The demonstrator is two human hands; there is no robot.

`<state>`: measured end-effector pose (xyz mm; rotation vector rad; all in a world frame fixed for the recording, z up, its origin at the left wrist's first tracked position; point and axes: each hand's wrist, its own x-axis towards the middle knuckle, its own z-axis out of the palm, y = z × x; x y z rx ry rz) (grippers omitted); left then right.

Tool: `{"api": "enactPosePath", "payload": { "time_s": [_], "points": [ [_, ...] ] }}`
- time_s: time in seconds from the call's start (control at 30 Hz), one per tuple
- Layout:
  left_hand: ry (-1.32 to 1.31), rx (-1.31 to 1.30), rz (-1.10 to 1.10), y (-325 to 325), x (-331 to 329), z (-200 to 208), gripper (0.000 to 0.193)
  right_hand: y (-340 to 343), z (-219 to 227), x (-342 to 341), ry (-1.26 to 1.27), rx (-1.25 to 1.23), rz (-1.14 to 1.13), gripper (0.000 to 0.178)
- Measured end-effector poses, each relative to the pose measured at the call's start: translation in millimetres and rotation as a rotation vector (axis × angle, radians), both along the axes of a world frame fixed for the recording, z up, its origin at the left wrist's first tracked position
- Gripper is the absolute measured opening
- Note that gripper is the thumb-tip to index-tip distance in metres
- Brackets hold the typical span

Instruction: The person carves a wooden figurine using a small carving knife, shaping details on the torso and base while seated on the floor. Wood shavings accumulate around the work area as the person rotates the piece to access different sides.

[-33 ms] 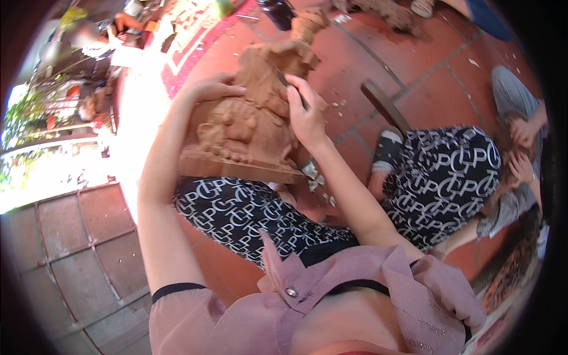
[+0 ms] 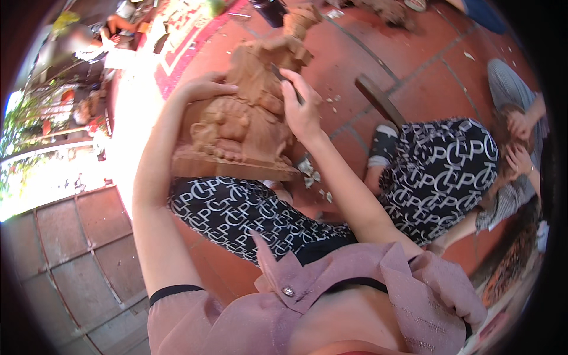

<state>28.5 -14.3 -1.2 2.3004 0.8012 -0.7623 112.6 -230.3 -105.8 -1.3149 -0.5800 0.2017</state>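
Observation:
A reddish-brown wooden carving [image 2: 228, 127] of a robed figure leans tilted in front of me, its flat base by my left leg in patterned black-and-white trousers. My left hand [image 2: 207, 87] grips the carving's upper left side, fingers laid over its edge. Between the fingers of my right hand [image 2: 303, 106] is a small dark thin tool [image 2: 277, 73], its tip at the robe folds on the carving's right side. Its exact kind is too small to make out. The carving's back is hidden.
Pale chips [image 2: 309, 170] are scattered on the red tile floor [image 2: 414, 71]. A long wooden bar [image 2: 378, 99] stands by my right foot. A dark container [image 2: 269, 12] is beyond the carving. Another person's hands [image 2: 520, 142] are at the right, and a person [image 2: 83, 44] sits far left.
The whole view has shifted slightly, so the carving and both hands appear a little farther left and up. Both holds look the same.

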Motion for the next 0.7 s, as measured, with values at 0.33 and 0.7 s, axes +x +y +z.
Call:
{"api": "enactPosePath", "payload": {
  "time_s": [0.33, 0.7],
  "points": [
    [-0.083, -0.192, 0.089, 8.3, -2.3, -8.8, 0.051, 13.2, -17.6, -3.1, 0.107, 0.07, 0.043, 0.023],
    [-0.068, -0.214, 0.103, 8.5, -3.1, -6.6, 0.051, 11.6, -8.6, -14.6, -0.14, 0.084, 0.011, 0.015]
  ]
}}
